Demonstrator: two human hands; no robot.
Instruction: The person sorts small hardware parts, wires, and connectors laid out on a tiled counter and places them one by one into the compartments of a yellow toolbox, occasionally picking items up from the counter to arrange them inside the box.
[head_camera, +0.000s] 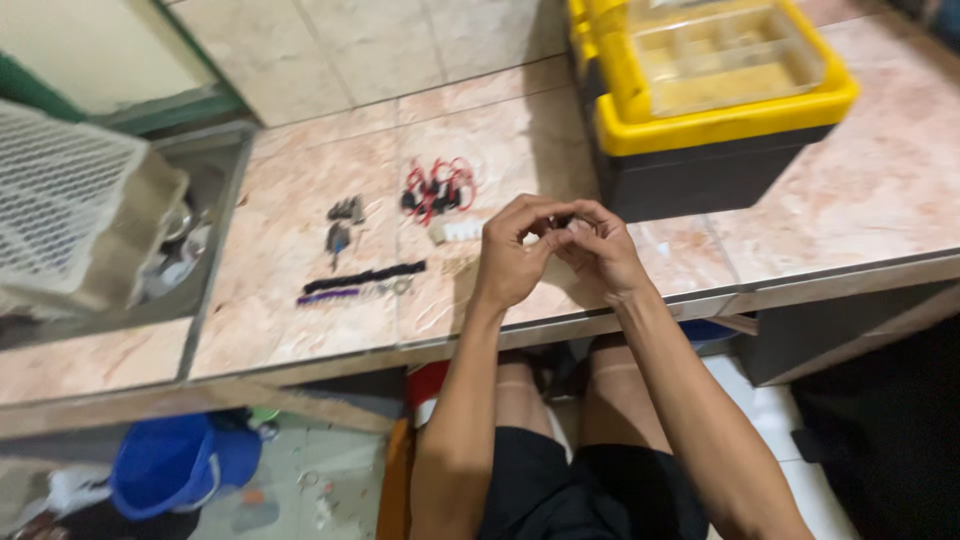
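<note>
We find both hands raised together over the front edge of the tiled counter (300, 260). The left hand (512, 255) and the right hand (598, 250) meet fingertip to fingertip, fingers curled inward and pressed around a small dark part (562, 220) held between them. Only a sliver of that part shows, and we cannot tell its kind or which hand bears most of the pinch.

On the counter to the left of the hands we note a small white piece (457, 232) lying just beside the left hand, and beyond it a bundle of red wires with dark ends (438, 188). Further left lie a few small grey metal parts (342, 222), a long black strip (365, 276) and, just below it, a purple strip (327, 296) — the two lie near each other and roughly parallel.

Behind the hands stands a toolbox (700, 130), yellow above and black below, with a clear lidded tray on top. At the far left a sunken metal sink (215, 190) holds a white mesh basket (55, 190). Below the counter we see the person's knees and black shorts, and a blue bucket (170, 465) on the floor.
</note>
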